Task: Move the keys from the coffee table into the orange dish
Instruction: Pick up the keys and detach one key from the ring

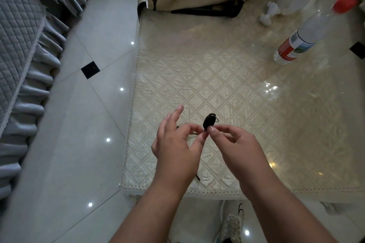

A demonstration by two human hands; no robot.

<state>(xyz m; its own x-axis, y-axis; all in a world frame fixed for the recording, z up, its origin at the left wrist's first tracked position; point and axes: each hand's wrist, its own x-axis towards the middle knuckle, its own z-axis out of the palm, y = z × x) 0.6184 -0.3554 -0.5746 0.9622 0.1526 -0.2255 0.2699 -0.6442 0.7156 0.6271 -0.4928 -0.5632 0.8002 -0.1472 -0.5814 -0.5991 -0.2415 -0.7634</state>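
Pinching the near end of a black key fob [209, 121], the right hand [235, 144] closes thumb and forefinger on it just above the coffee table [227, 77], with the fob's metal ring sticking out on the far side. Beside it the left hand [175, 144] meets the same spot with its thumb tip, its other fingers spread loosely and holding nothing I can make out. Well beyond the 2 hands, to the right, a clear bottle [308, 33] with a red cap stands on the table; the orange dish is out of view.
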